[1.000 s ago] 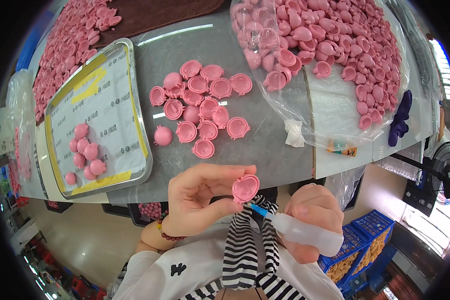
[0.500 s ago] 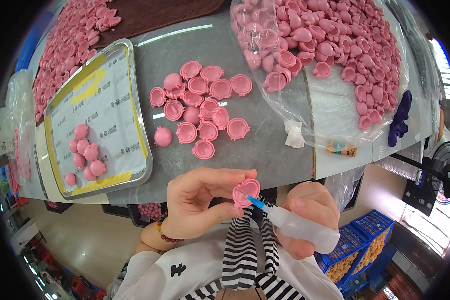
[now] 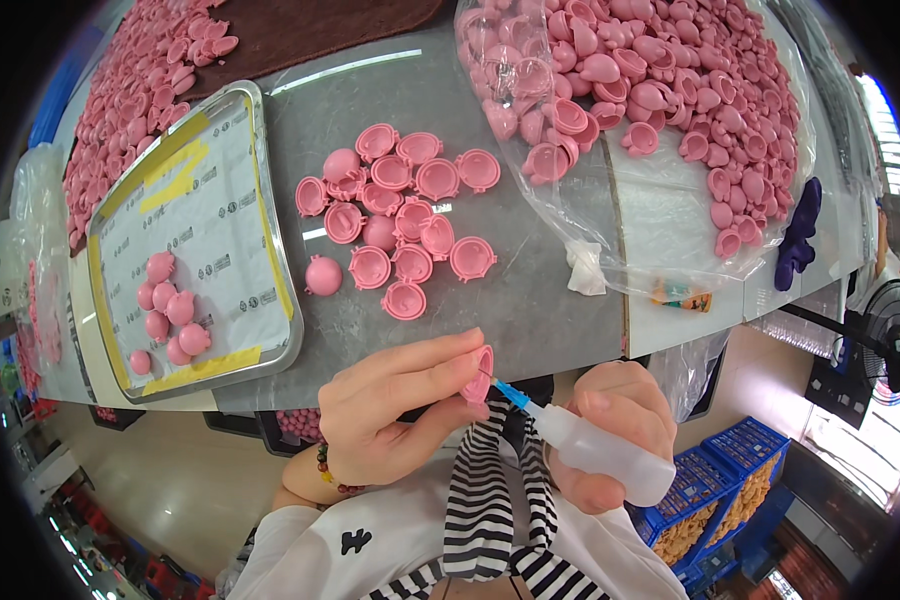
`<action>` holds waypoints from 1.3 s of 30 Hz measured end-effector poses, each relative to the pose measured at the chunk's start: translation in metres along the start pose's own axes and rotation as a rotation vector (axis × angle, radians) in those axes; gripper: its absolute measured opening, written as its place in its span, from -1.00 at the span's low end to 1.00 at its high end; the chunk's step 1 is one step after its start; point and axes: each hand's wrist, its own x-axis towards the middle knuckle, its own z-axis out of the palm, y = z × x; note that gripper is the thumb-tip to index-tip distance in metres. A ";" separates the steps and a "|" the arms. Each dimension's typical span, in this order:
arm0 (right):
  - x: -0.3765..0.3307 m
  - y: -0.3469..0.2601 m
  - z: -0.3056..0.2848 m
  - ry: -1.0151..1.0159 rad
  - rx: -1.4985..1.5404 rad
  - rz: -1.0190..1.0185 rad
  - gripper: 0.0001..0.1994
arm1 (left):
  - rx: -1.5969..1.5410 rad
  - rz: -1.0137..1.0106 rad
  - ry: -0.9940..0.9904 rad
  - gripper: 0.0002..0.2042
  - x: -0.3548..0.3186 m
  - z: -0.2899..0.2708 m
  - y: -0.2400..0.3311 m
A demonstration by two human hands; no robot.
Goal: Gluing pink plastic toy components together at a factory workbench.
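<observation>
Between the thumb and fingers of my left hand point(image 3: 390, 405) is a pink plastic half shell point(image 3: 481, 374), its hollow side turned to the right. My right hand point(image 3: 620, 425) is wrapped round a translucent squeeze bottle point(image 3: 610, 455) with a blue needle tip point(image 3: 511, 394). The tip points left, at the rim of the shell; whether it touches is too fine to tell. On the grey table point(image 3: 370, 345) beyond lie several loose pink half shells point(image 3: 437, 180), most with the hollow up and a few dome up.
A metal tray point(image 3: 297, 340) at left holds several pink pieces point(image 3: 180, 308). Heaps of pink shells lie far left and in a clear plastic bag point(image 3: 570, 230) at far right. A crumpled white tissue point(image 3: 585, 268), a purple object point(image 3: 799, 235) and blue crates point(image 3: 745, 450) are to the right.
My left hand has shifted slightly left and turned the shell, so it now shows more edge-on. The needle tip, inside the hollow before, is now at the rim. The bottle barely moved.
</observation>
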 end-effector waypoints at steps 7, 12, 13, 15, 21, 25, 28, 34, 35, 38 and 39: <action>-0.012 0.021 -0.039 0.576 -0.445 0.128 -0.52 | -1.013 -0.184 -0.180 -0.59 -0.012 -0.008 -0.021; -0.001 0.070 -0.136 0.561 -0.517 0.463 -0.65 | -1.405 -0.370 -0.261 -0.60 -0.010 -0.001 -0.028; -0.006 0.080 -0.152 0.536 -0.532 0.512 -0.65 | -1.483 -0.412 -0.287 -0.60 -0.008 0.000 -0.029; -0.008 0.090 -0.168 0.507 -0.536 0.507 -0.63 | -1.443 -0.384 -0.293 -0.59 -0.006 0.003 -0.028; -0.007 0.099 -0.168 0.637 -0.834 0.247 -0.44 | -0.635 -0.128 -0.067 -0.55 -0.002 0.007 -0.017; 0.041 0.079 -0.136 0.169 -1.105 -0.008 -0.66 | -0.574 -0.150 -0.074 -0.57 0.000 0.009 -0.012; 0.092 0.108 -0.127 -0.233 -1.018 0.125 -0.77 | -0.590 -0.160 -0.084 -0.57 0.002 0.018 0.000; 0.099 0.103 -0.097 -0.412 -0.740 0.382 -0.75 | -0.637 -0.178 -0.094 -0.58 -0.003 0.008 -0.001; 0.089 0.083 -0.082 -0.395 -0.364 0.523 -0.73 | -0.627 -0.186 -0.076 -0.58 -0.007 0.002 -0.002; 0.053 0.039 -0.045 -0.697 -0.098 0.484 -0.70 | -0.665 -0.207 -0.068 -0.58 -0.009 -0.009 -0.010; 0.040 0.031 -0.033 -0.722 -0.024 0.560 -0.68 | -0.671 -0.208 -0.058 -0.58 -0.008 -0.010 -0.011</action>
